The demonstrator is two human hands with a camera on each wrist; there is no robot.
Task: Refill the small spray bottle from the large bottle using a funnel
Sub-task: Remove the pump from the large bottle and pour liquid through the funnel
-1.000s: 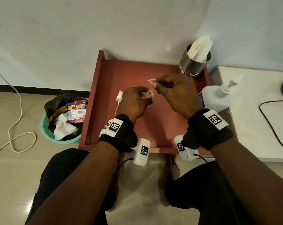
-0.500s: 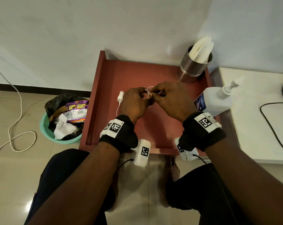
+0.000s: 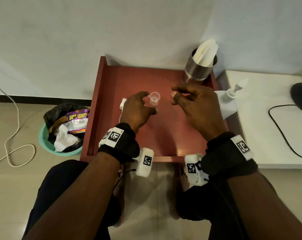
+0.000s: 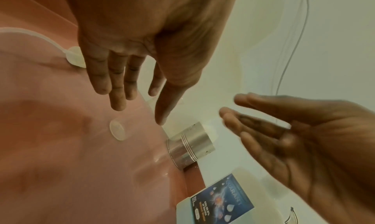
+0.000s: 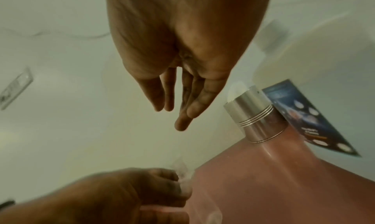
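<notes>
A small clear funnel [image 3: 155, 97] sits in the neck of the small clear spray bottle [image 3: 153, 105], which stands on the red tray table [image 3: 164, 132]. My left hand [image 3: 146, 104] is loosely cupped beside the bottle, fingers straight in the left wrist view [image 4: 140, 115]; I cannot tell if it touches. My right hand [image 3: 174, 98] hovers open and empty to the right of the funnel. The removed spray head [image 3: 123, 103] with its tube lies left of my left hand. The large white pump bottle [image 3: 228, 103] stands at the tray's right edge, behind my right hand.
A steel cup [image 3: 198, 70] holding white napkins stands at the tray's back right corner. A white table [image 3: 268, 135] with a black cable [image 3: 282, 132] adjoins on the right. A green bin [image 3: 63, 129] of rubbish and a white cord [image 3: 11, 149] lie on the floor to the left.
My right hand set the funnel into the bottle's neck, let go and drew away to the right. My left hand loosened its grip on the bottle, which now stands on the tray.
</notes>
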